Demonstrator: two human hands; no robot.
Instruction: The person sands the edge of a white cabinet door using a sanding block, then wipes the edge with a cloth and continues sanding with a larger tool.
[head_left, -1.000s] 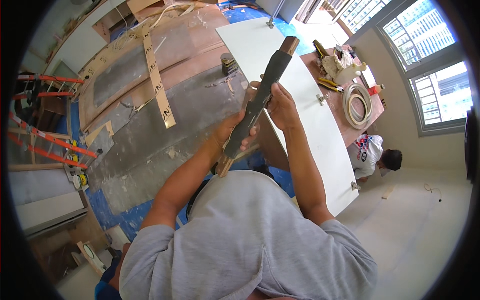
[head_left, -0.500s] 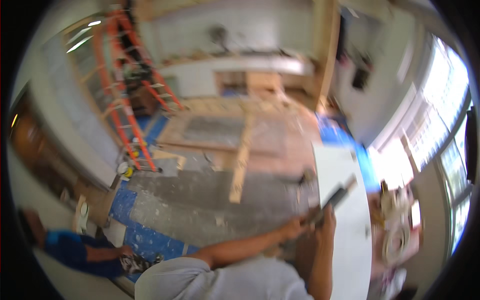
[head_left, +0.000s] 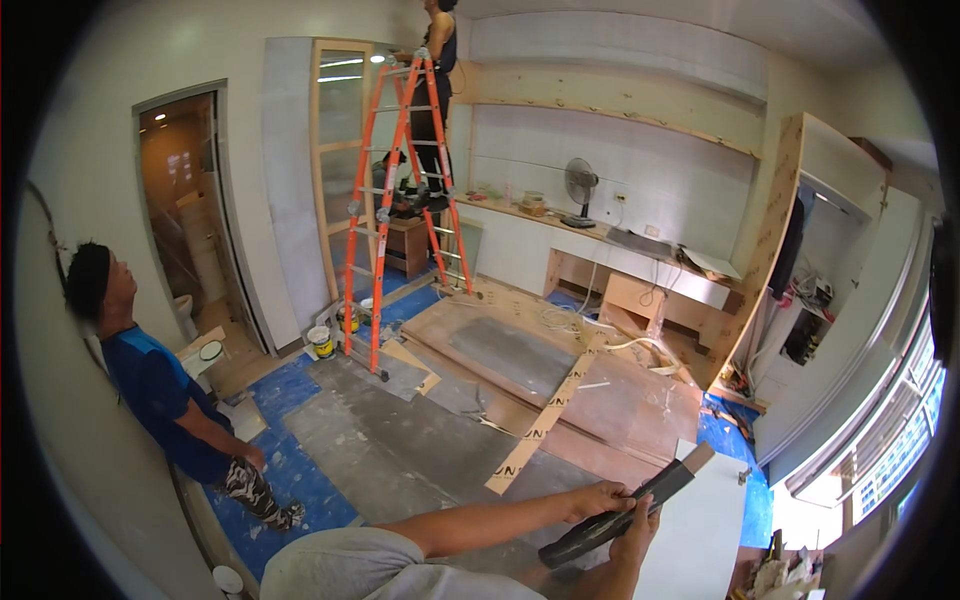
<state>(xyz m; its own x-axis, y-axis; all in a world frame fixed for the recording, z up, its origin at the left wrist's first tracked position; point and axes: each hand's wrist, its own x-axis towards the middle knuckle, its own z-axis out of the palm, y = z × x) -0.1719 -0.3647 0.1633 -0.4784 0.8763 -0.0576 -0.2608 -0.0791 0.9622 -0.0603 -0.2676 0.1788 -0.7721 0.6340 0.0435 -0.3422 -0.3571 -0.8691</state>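
Note:
In front of my chest I hold a long, dark bar-shaped piece (head_left: 583,536) with a tan, wood-like end that points away to the upper right. My left hand (head_left: 598,502) has its fingers closed on its left side, around the middle. My right hand (head_left: 634,540) grips it from below and to the right, close to the left hand. Its exact kind does not show. Behind it stands a white panel (head_left: 690,555), partly covered by my right hand and the piece.
A person (head_left: 180,400) in a blue shirt stands at left. An orange stepladder (head_left: 385,230) bears another person (head_left: 432,90). Large boards (head_left: 640,400) and a printed wooden strip (head_left: 545,425) lie on the floor. At the back, a fan (head_left: 580,188) stands on a counter.
The view has turned left and up, so the ladder and the standing person show more fully. My hands still hold the dark piece, and the earlier blur is mostly gone.

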